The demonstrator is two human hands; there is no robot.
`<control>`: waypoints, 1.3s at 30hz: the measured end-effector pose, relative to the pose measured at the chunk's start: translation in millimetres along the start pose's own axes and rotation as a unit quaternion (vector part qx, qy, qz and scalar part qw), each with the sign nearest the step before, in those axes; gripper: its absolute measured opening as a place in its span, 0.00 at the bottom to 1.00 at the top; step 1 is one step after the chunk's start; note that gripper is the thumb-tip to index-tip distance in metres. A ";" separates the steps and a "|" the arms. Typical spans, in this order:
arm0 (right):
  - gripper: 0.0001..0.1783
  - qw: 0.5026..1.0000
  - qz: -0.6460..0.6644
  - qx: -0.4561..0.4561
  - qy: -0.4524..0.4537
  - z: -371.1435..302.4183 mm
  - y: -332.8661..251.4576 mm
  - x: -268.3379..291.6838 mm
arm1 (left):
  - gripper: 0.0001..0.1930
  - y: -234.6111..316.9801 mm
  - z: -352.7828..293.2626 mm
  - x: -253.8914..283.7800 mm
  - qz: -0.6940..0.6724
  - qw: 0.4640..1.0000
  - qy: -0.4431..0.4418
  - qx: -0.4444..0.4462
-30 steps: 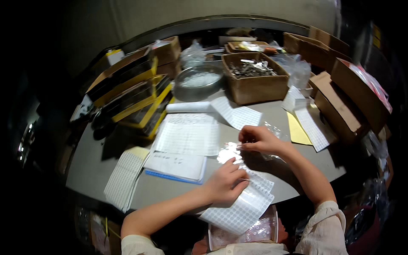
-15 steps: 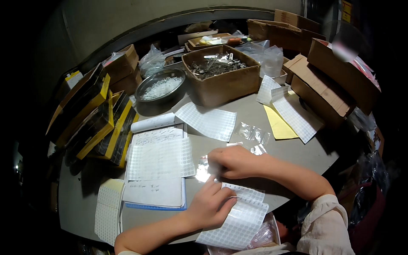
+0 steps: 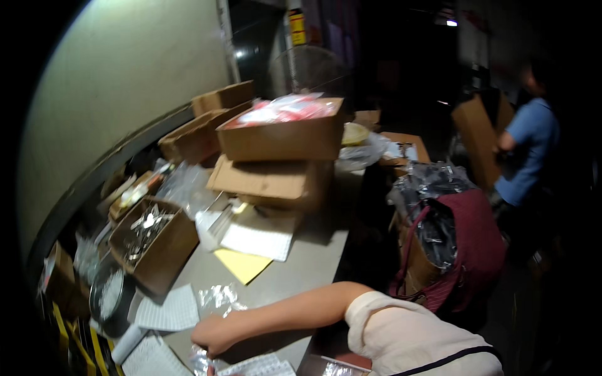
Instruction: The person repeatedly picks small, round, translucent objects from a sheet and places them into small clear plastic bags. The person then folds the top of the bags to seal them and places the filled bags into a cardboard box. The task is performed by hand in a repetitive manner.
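Observation:
My right hand (image 3: 213, 335) is closed, knuckles up, near the lower edge, its fingers bent down onto a small clear plastic bag (image 3: 200, 361). Only a fingertip, seemingly of my left hand (image 3: 211, 371), shows below it; the rest is out of the picture. Beside my right hand at the bottom lies a white sheet with rows of round stickers (image 3: 266, 365). Several more small clear bags (image 3: 219, 297) lie on the table just beyond. To the left are another sticker sheet (image 3: 168, 308) and a written notepad (image 3: 153, 358).
A carton of metal parts (image 3: 150, 235) and a bowl of small clear pieces (image 3: 111, 294) stand at the left. Stacked cartons (image 3: 282, 141) rise beyond a yellow sheet (image 3: 246, 266). Right of the table (image 3: 313, 250) stands a maroon bag (image 3: 470, 244); farther off is a person in blue (image 3: 533, 144).
The view has swung to the right, bringing the maroon bag and the other person into sight. My left forearm and most of my left hand have left the picture.

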State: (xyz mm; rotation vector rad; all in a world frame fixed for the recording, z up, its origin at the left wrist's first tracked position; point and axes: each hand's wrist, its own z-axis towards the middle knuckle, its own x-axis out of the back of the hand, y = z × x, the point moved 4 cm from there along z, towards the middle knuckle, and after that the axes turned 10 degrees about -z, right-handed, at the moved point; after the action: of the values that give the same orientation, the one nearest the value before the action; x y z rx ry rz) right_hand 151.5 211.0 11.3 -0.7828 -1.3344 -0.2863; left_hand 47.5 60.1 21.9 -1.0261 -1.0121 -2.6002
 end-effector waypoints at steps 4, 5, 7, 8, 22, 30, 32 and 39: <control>0.18 0.999 0.022 0.001 0.028 16.9 27.7 -24.1 | 0.06 -0.6 -6.9 -7.0 -0.084 0.984 0.031 0.153; 0.18 0.998 0.036 0.030 0.029 23.9 23.8 -25.1 | 0.06 -45.7 -38.7 -16.7 -0.160 0.967 0.041 0.193; 0.21 0.999 0.011 0.033 -0.014 33.6 29.1 -32.1 | 0.12 -105.9 -54.2 -17.7 -0.240 0.900 -0.103 0.350; 0.21 0.999 0.016 0.034 -0.021 39.7 31.0 -36.1 | 0.15 -142.5 -67.8 -16.1 -0.274 0.847 -0.175 0.421; 0.19 0.996 0.062 0.060 -0.034 6.5 20.7 -8.0 | 0.05 -18.4 -18.1 8.2 -0.051 0.993 0.000 0.109; 0.17 0.988 -0.010 0.071 -0.133 -24.1 16.3 31.8 | 0.04 -7.6 -12.4 11.0 -0.095 0.989 0.004 0.109; 0.16 0.986 -0.052 0.068 -0.140 -24.8 19.6 33.8 | 0.04 -9.3 -12.5 9.8 -0.099 0.989 0.002 0.113; 0.12 0.991 -0.007 0.086 -0.106 -33.4 17.6 53.4 | 0.04 -12.6 -12.3 15.5 -0.115 0.985 0.049 0.119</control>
State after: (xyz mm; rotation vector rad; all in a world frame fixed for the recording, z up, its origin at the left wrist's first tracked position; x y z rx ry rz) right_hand 200.6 214.7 54.4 -0.6717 -1.5424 -0.0993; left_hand 24.5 62.9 18.8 -0.7554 -1.4494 -2.5880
